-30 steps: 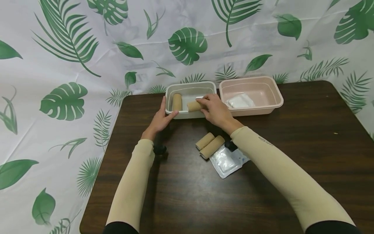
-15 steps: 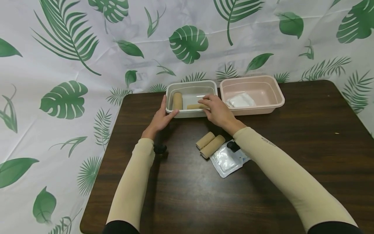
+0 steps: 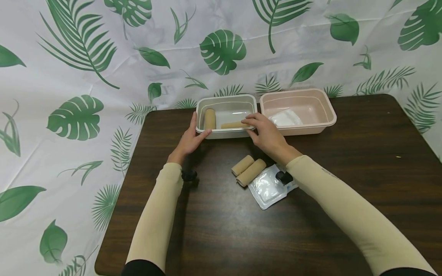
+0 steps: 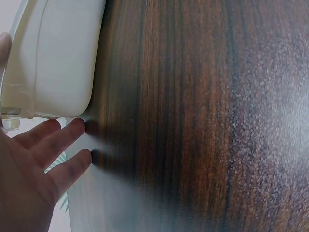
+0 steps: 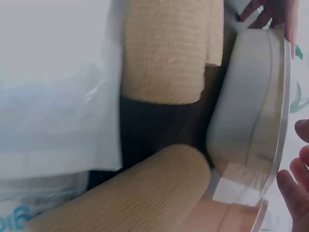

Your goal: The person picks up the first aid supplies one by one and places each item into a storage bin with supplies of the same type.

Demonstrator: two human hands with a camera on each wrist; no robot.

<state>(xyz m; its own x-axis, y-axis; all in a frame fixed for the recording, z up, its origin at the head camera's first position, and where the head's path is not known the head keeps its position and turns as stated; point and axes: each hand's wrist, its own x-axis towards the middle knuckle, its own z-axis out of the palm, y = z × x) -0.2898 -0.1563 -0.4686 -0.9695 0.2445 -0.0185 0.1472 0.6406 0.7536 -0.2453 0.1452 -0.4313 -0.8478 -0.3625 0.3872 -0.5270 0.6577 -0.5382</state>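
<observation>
My left hand [image 3: 189, 141] braces the left front corner of the grey plastic bin [image 3: 226, 134], thumb by the front rim and fingers along the side. In the left wrist view its fingers [image 4: 58, 142] are extended at the bin's end. One tan bandage roll [image 3: 209, 119] stands at the bin's left end; a second bandage roll [image 3: 232, 125] lies along the front wall, partly hidden. My right hand [image 3: 269, 134] is at the right front corner, fingertips over the rim by that second roll. Its fingers look loose and apart in the right wrist view.
Two more bandage rolls [image 3: 251, 172] lie on the dark wood table [image 3: 221, 237], beside a flat sealed packet [image 3: 267, 188]. Another roll [image 5: 145, 193] shows in the right wrist view. The pink bin [image 3: 310, 128] holds a white packet [image 3: 286, 117]. A leaf-print cloth hangs behind.
My right hand has lowered the second bandage roll into the grey bin and let go, drawing back slightly to the right. My left hand has stayed at the corner.
</observation>
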